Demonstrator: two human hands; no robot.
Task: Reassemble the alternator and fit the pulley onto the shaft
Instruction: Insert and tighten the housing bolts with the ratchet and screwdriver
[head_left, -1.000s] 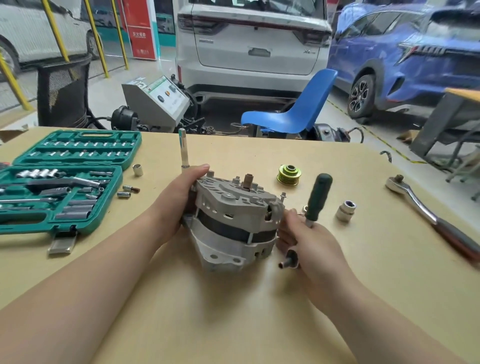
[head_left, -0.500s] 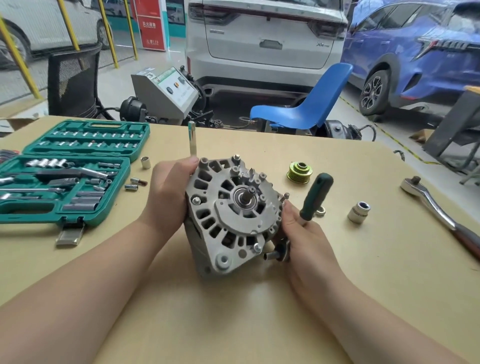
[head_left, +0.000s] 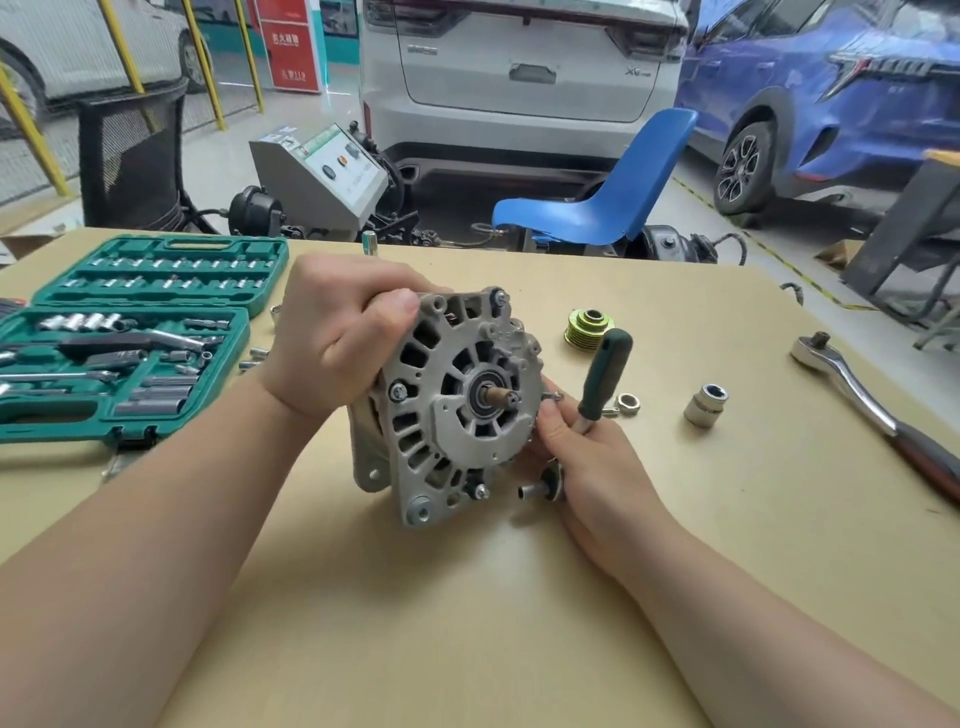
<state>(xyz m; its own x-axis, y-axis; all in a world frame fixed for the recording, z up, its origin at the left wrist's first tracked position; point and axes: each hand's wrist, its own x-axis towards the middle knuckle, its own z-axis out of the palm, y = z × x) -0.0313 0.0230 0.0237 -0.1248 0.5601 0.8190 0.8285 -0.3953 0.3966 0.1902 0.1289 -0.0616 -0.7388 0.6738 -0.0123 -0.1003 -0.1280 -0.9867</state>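
Note:
The grey alternator stands tipped on its edge on the tan table, its front face and bare shaft turned toward me. My left hand grips its top left rim. My right hand holds a green-handled ratchet driver with a small socket at its lower end, and its fingertips touch the alternator's right edge. The gold-green pulley lies apart on the table behind the driver. A nut rests just right of the driver.
An open green socket set case fills the table's left side, with loose sockets beside it. A large socket and a chrome ratchet wrench lie at the right. A blue chair, a test machine and parked cars stand beyond the table.
The alternator has been tilted up from lying flat until its shaft face points at me. My left hand has shifted onto its top rim. My right hand kept the driver.

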